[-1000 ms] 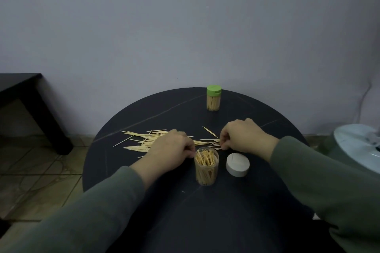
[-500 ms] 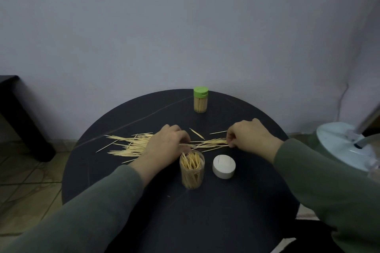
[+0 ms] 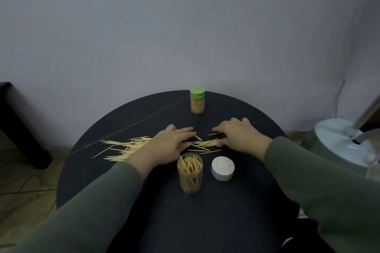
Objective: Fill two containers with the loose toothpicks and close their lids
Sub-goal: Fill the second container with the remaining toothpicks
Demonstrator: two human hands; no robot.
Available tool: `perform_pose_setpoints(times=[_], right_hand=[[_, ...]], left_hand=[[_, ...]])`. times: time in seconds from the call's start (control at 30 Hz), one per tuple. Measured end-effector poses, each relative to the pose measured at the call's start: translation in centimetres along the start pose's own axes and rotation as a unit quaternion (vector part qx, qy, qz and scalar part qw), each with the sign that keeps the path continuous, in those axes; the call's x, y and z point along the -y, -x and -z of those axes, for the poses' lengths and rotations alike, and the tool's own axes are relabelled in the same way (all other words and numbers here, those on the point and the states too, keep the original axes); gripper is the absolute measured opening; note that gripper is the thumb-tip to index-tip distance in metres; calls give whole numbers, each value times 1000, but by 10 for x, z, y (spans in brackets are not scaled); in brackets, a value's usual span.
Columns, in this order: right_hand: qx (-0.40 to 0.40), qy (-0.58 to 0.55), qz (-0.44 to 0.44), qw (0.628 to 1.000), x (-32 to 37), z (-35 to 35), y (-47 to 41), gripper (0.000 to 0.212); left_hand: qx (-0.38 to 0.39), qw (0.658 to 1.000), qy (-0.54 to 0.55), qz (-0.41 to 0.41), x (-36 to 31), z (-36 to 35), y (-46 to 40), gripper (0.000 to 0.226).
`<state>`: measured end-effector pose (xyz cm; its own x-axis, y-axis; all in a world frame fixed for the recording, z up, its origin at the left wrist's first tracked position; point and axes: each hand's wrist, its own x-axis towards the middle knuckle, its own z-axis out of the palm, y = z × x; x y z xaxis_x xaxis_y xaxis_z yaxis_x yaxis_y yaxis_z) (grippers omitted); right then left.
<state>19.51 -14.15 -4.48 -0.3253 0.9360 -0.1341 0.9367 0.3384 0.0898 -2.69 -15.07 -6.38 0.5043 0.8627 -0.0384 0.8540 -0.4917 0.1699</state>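
Loose toothpicks (image 3: 127,147) lie scattered across the round black table (image 3: 115,170), with a smaller bunch (image 3: 205,142) between my hands. My left hand (image 3: 168,146) lies flat on the table, fingers stretched toward that bunch. My right hand (image 3: 240,133) also lies flat, fingers spread, its thumb touching the bunch's right end. An open clear container (image 3: 190,173) full of upright toothpicks stands just in front of my left hand. Its white lid (image 3: 222,168) rests beside it on the right. A filled container with a green lid (image 3: 197,100) on stands at the table's far edge.
A pale round fan base (image 3: 341,141) with a metal pole stands on the floor to the right of the table. A dark piece of furniture (image 3: 18,123) is at the far left. A plain wall rises behind the table.
Both hands have gone from curled, pinching toothpicks, to flat with straight fingers on the table. The camera view shifted slightly.
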Motion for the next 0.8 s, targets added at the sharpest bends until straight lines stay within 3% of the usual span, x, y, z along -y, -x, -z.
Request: perform_pose_setpoints(times=[0.23, 0.4, 0.6, 0.8], right_hand=[[-4, 12, 26, 1000, 2, -1, 2, 48], [1, 8, 43, 999, 3, 0, 8, 71], [-54, -41, 65, 996, 5, -4, 9, 38], [-71, -3, 78, 994, 6, -4, 9, 31]], left_hand=[[-17, 999, -19, -21, -5, -2, -13, 45], [-15, 999, -42, -13, -2, 1, -6, 49], [-28, 999, -43, 10, 1, 5, 4, 42], [-45, 995, -86, 20, -9, 5, 7, 35]])
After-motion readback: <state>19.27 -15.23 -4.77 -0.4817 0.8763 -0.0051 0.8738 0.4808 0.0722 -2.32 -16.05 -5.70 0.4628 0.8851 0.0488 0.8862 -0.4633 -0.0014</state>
